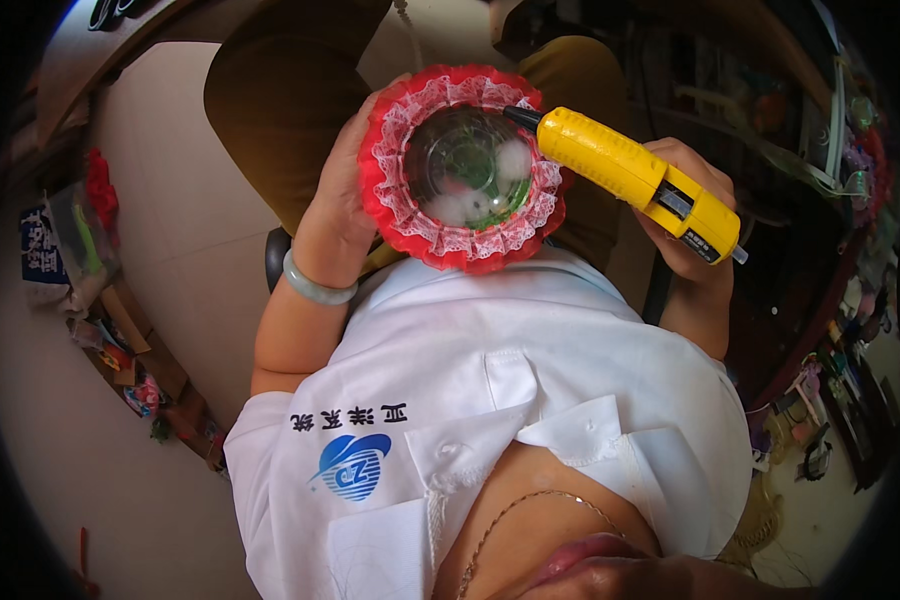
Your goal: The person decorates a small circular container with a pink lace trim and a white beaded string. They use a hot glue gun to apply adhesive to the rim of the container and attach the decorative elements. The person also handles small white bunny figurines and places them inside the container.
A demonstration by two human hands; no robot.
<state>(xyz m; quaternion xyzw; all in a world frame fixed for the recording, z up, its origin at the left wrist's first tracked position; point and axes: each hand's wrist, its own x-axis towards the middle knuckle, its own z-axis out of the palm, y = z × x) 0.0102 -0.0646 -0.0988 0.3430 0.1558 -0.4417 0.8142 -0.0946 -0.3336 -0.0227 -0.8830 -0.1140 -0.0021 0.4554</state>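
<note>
My left hand (349, 161) grips the left side of a round clear plastic container (450, 161). A ring of pleated white lace (420, 217) and an outer red gauzy ruffle (379, 210) frame it. Through the plastic I see white fluffy figures (461, 206) and green grass-like filling (487, 220). My right hand (686, 176) is closed around a yellow hot glue gun (604, 154), with a clear glue stick (739, 255) jutting from its rear. Its black nozzle (523, 117) points at the lace at upper right; whether it touches, I cannot tell.
A table edge (67, 90) is at upper left. On the left floor are a plastic bag (82, 247), red cloth (101, 187) and cardboard boxes (127, 315) with small craft items. Craft pieces (866, 165) crowd the right side. My knees (270, 112) are beneath the hands.
</note>
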